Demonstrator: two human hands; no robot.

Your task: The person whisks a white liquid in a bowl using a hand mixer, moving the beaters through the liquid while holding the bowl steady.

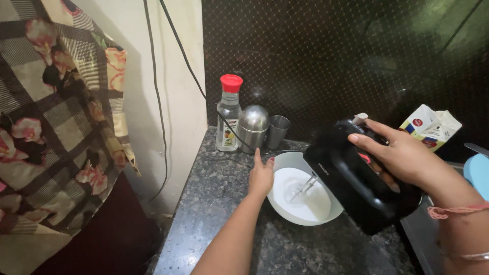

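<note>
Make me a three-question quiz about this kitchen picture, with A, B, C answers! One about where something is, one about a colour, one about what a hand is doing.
1. Where are the mixer's beaters?
A. In the white bowl
B. On the floor
C. Inside the steel cup

2. What colour is the bottle's cap?
A. Green
B. Red
C. Yellow

3. What is the right hand doing?
A. Lying flat
B. Gripping the black hand mixer
C. Holding the carton

Answers:
1 A: the beaters dip into the white bowl, which the left hand steadies.
2 B: the clear bottle has a red cap.
3 B: the right hand wraps the black hand mixer.
</note>
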